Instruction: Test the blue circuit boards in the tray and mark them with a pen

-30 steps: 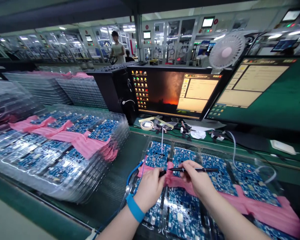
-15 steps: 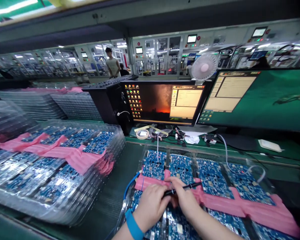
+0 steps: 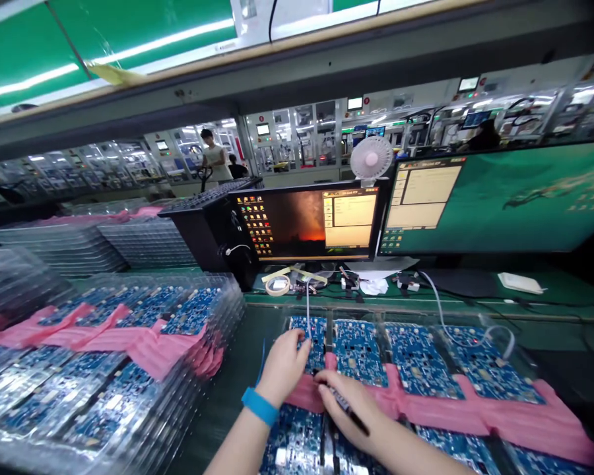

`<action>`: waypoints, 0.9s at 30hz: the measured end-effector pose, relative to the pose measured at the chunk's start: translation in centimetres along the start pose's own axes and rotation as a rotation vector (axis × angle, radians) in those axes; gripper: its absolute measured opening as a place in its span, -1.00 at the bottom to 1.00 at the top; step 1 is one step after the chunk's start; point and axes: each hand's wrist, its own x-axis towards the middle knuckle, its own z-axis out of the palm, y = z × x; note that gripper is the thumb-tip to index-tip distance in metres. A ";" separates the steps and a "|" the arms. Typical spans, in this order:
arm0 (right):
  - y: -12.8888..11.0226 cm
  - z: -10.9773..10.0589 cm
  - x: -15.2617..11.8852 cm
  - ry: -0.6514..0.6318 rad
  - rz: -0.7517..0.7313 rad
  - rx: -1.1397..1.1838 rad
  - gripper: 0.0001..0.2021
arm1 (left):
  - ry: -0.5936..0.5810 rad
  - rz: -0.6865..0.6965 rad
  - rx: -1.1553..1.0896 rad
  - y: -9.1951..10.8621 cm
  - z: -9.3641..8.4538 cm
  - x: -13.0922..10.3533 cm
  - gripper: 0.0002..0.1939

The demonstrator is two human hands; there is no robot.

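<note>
My left hand [image 3: 283, 363], with a blue band on its wrist, is over the upper-left blue circuit board [image 3: 319, 338]. Its thumb and fingers are pinched together at the lower end of a white cable [image 3: 307, 307]; the plug itself is hidden. My right hand [image 3: 346, 406] is closed around a black marker pen [image 3: 349, 410], which slants across the palm. The right fingertips sit close to the pink foam strip [image 3: 304, 393] at the board's lower edge. Several more boards lie in the clear plastic tray under my hands.
A stack of clear trays [image 3: 178, 396] with boards and pink strips stands at the left. Two monitors [image 3: 301, 224], a small fan [image 3: 371, 158] and a roll of tape [image 3: 277, 285] are behind. A second white cable [image 3: 438, 300] reaches the right-hand board. A person [image 3: 215, 158] stands far back.
My left hand has moved up from beside the pen to the white cable. The pen has turned in my right hand and now points back along the palm. My view has tilted upward.
</note>
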 end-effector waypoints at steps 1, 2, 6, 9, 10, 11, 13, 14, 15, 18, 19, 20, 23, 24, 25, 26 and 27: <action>0.3 0.4 0.4 0.002 -0.054 -0.100 -0.78 | 0.002 -0.033 0.045 -0.5 0.5 0.9 -0.72; 0.6 0.9 0.8 -0.001 -0.086 -0.151 -0.81 | -0.004 -0.058 0.088 -0.9 1.1 1.7 -0.73; 1.8 2.6 1.4 0.002 -0.127 -0.232 -0.75 | -0.044 -0.077 0.212 -1.5 3.0 3.0 -0.75; 2.2 3.0 1.2 0.013 -0.132 -0.273 -0.79 | -0.057 -0.037 0.260 -1.4 3.5 3.0 -0.75; 2.2 2.9 1.2 0.013 -0.135 -0.284 -0.81 | -0.062 -0.025 0.272 -1.4 3.6 3.1 -0.77; 2.2 2.9 1.2 0.011 -0.136 -0.294 -0.83 | -0.068 -0.016 0.284 -1.3 3.7 3.1 -0.79; 2.1 2.7 1.3 0.005 -0.138 -0.309 -0.85 | -0.082 -0.012 0.310 -1.2 3.9 3.3 -0.81; 2.0 2.6 1.3 0.000 -0.139 -0.314 -0.86 | -0.088 -0.012 0.324 -1.1 4.0 3.3 -0.81; 2.0 2.5 1.4 -0.005 -0.139 -0.318 -0.86 | -0.093 -0.013 0.337 -1.0 4.1 3.4 -0.80; 1.8 2.2 1.5 -0.020 -0.136 -0.325 -0.82 | -0.100 -0.026 0.374 -0.6 4.6 3.6 -0.76; 1.8 2.1 1.5 -0.024 -0.134 -0.325 -0.80 | -0.103 -0.034 0.384 -0.4 4.7 3.6 -0.75; 1.8 2.1 1.5 -0.027 -0.131 -0.325 -0.77 | -0.107 -0.043 0.392 -0.3 4.9 3.6 -0.74; 1.8 1.9 1.5 -0.037 -0.126 -0.328 -0.75 | -0.115 -0.066 0.397 0.0 5.0 3.7 -0.75; 1.8 1.9 1.5 -0.039 -0.124 -0.330 -0.76 | -0.111 -0.076 0.392 0.0 4.9 3.8 -0.75; 1.7 1.9 1.6 -0.042 -0.122 -0.334 -0.78 | -0.104 -0.089 0.385 -0.1 4.8 3.8 -0.75; 1.7 1.9 1.6 -0.044 -0.121 -0.337 -0.80 | -0.094 -0.102 0.375 -0.1 4.6 3.9 -0.74; 1.6 1.8 1.7 -0.045 -0.121 -0.339 -0.82 | -0.081 -0.114 0.363 -0.1 4.4 4.0 -0.74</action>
